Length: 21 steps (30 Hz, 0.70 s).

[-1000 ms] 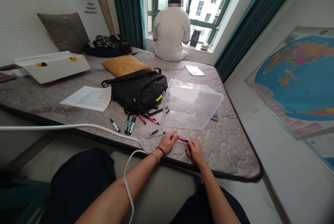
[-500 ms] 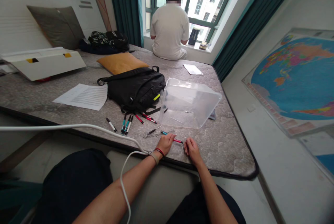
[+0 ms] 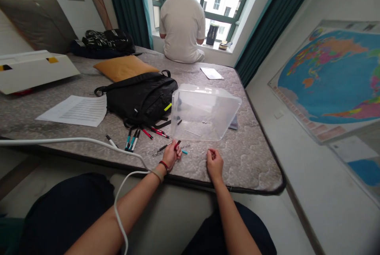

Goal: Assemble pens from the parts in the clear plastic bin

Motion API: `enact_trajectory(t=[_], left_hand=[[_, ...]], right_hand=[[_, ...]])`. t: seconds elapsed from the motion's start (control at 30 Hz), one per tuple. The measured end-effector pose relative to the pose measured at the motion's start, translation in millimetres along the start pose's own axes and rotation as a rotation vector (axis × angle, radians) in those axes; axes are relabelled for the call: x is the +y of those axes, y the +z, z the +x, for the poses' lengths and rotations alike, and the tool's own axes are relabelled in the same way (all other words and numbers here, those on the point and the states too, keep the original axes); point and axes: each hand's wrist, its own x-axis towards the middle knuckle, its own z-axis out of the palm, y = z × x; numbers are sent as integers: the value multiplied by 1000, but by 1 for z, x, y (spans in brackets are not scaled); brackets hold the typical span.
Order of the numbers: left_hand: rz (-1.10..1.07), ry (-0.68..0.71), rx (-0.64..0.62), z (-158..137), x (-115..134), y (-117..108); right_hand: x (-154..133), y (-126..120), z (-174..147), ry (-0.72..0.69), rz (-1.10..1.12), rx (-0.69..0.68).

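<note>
My left hand (image 3: 171, 156) is closed around a red pen (image 3: 177, 144) with a dark end, which points up and away from me. A teal pen piece (image 3: 184, 152) lies on the mattress beside those fingers. A black pen piece (image 3: 164, 147) rests just left of the hand. My right hand (image 3: 215, 164) lies to the right near the mattress edge, fingers curled together; what they hold, if anything, is hidden. Beyond both hands is a clear plastic box (image 3: 208, 104), with a thin refill (image 3: 192, 133), a small spring (image 3: 204, 122) and a short black piece (image 3: 179, 122) showing in it.
Several teal, white and red pens (image 3: 132, 140) lie left of my hands, before a black backpack (image 3: 142, 98). Printed paper (image 3: 78, 110) lies farther left. A white cable (image 3: 89, 141) crosses my left forearm. A person (image 3: 182, 29) sits at the window, back turned.
My left hand has moved left, away from my right hand, and the red pen has turned from lying sideways to pointing up. My right hand's fingers remain curled. The view has shifted slightly.
</note>
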Motion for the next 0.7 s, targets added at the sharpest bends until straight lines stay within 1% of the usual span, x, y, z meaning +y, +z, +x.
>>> enact_trajectory(t=[0.07, 0.13, 0.27, 0.37, 0.43, 0.47, 0.53, 0.6, 0.67, 0.7], left_hand=[[-179, -54, -31, 0, 6, -2], [-292, -90, -42, -1, 10, -3], [-385, -152, 11, -2, 16, -1], [-411, -218, 80, -4, 18, 8], [-407, -280, 111, -6, 17, 16], [-398, -317, 116, -7, 16, 20], [-364, -394, 96, -8, 12, 29], [-297, -453, 61, -10, 6, 38], [-202, -475, 46, -11, -1, 46], [-160, -473, 52, -10, -4, 49]], right_hand=[[0, -5, 8, -115, -172, 6], [2, -10, 15, -186, -303, -9], [9, -12, 22, -202, -456, -31], [8, -12, 22, -191, -491, 7], [3, -11, 21, -189, -436, 33], [-1, -11, 21, -188, -376, 23], [-11, -10, 19, -168, -208, -56], [-19, -6, 17, -119, -35, -171], [-24, -1, 13, -73, 66, -255], [-24, 2, 11, -66, 78, -278]])
